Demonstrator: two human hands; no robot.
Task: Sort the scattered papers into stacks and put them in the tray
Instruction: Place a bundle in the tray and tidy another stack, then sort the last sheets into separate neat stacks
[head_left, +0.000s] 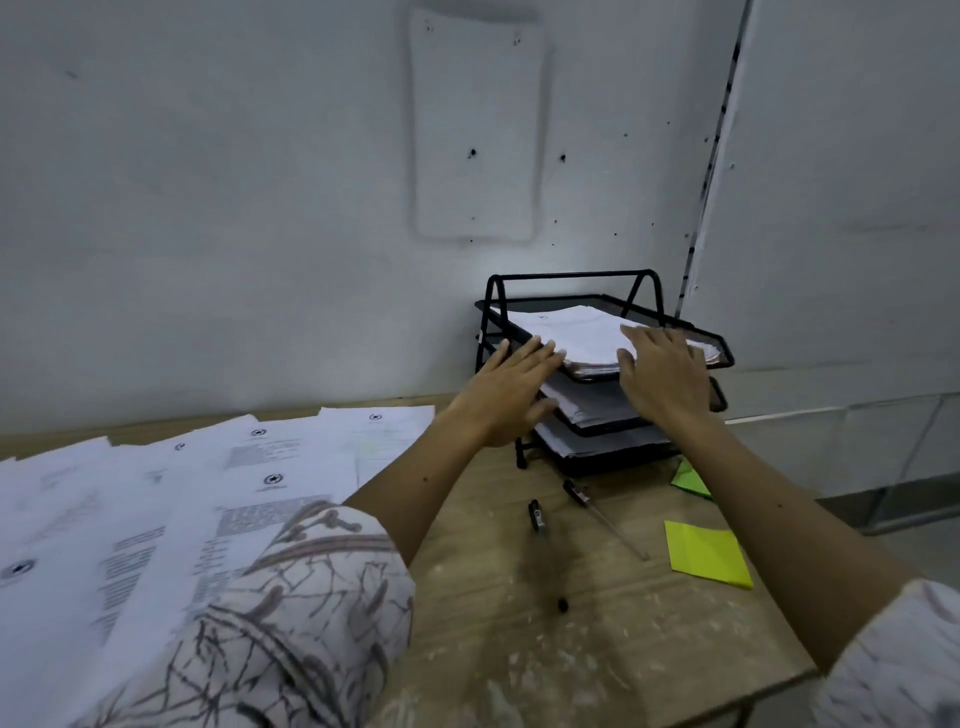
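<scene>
Both hands at tray (719, 349), frame centre-right. Left hand (511, 397) and right hand (662, 376): fingers straight, flat vs. top-tier stack (571, 332), gripping nothing. Scattered papers (156, 509) remain lower left. Risk: uneven push skews stack, sheets overhang front edge, slide off.

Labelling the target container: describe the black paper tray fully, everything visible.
The black paper tray is a three-tier rack of what looks like wire mesh on a thin metal frame, with an arched bar at the back. It stands upright on the wooden table, in the far right corner by the wall. Each tier holds paper; the top stack overhangs the front edge. The left hand lies flat-fingered at the front left corner, and the right hand rests on the top stack. A green note lies at its base.
</scene>
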